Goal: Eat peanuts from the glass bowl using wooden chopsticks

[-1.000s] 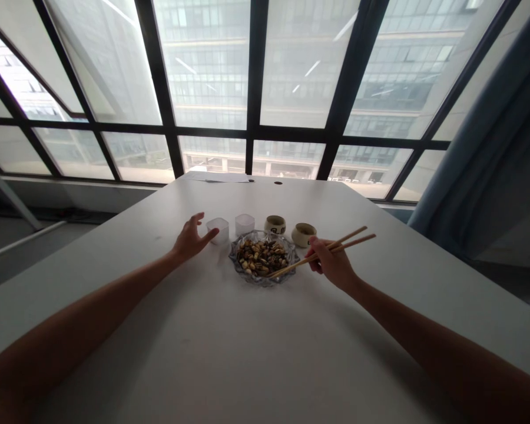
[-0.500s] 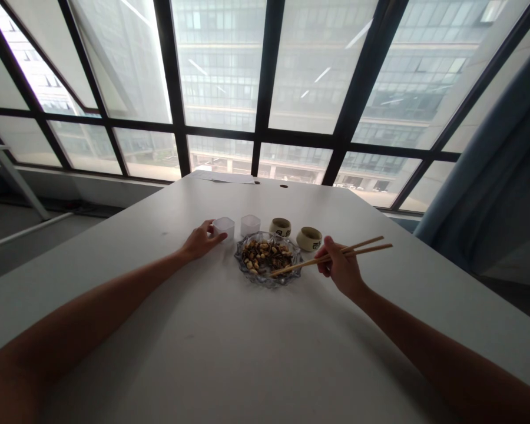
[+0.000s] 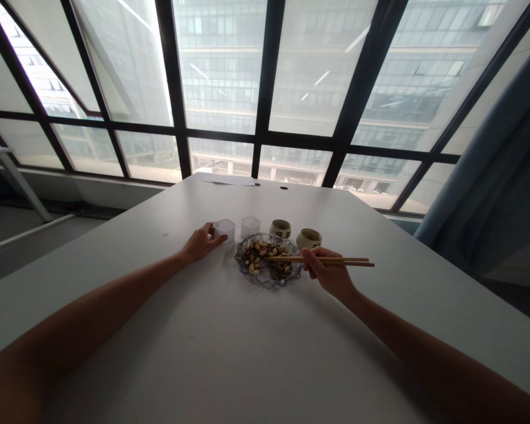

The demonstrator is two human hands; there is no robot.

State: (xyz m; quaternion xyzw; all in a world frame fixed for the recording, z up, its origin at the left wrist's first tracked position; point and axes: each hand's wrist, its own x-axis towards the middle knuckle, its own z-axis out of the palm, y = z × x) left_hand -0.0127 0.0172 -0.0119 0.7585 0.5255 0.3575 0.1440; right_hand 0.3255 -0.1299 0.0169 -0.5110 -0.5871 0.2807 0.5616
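Observation:
My right hand [image 3: 329, 272] is closed round a pair of wooden chopsticks [image 3: 342, 260], held nearly level. Their tips reach into a clear glass bowl [image 3: 269, 284] with a scalloped rim. Inside the bowl lies a mix of pale nuts [image 3: 254, 266] and dark striped seeds [image 3: 282, 269]. Whether the tips pinch a piece is too small to tell. On the left, my left hand [image 3: 201, 242] grips a translucent white plastic cup [image 3: 225, 230], thumb in front and fingers behind. A second such cup [image 3: 250, 226] stands beside it, behind the bowl.
Two beige ceramic cups with dark characters, one [image 3: 280, 228] behind the bowl and one [image 3: 309, 238] near my right hand, stand on the white table [image 3: 194, 353]. Papers [image 3: 223, 178] lie at the far edge by the windows. A blue curtain [image 3: 486, 159] hangs at right.
My right hand has moved left and slightly down, with the chopsticks swung to nearly level. Their tips have shifted up and left within the bowl. My left hand stays on its cup.

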